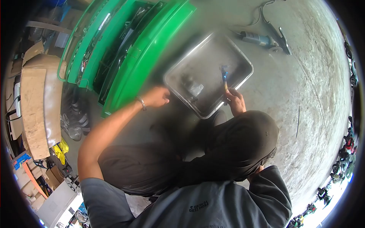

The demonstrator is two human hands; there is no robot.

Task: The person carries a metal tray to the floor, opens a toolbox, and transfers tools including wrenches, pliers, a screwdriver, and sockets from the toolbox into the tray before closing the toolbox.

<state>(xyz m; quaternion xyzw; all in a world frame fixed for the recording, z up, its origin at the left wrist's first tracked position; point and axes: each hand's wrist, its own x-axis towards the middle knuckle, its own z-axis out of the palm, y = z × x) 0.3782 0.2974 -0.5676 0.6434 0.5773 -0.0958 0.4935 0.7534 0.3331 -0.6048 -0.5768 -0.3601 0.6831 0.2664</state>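
Note:
A grey metal tray with raised walls rests on the floor in front of my knees. My right hand is closed around the light-coloured handle of a brush. The brush's dark head, with a blue glint, points away from me over the tray's right part. In the tray's near left part lies a small, pale, translucent object, with dark, blurred bits beside it. My left hand is beside the tray's left corner, its fingers curled in; whatever they may hold is hidden.
An open green toolbox with tools inside stands left of the tray. An angle grinder with its cable lies on the floor at the far right. Cardboard and a yellow item are on the left.

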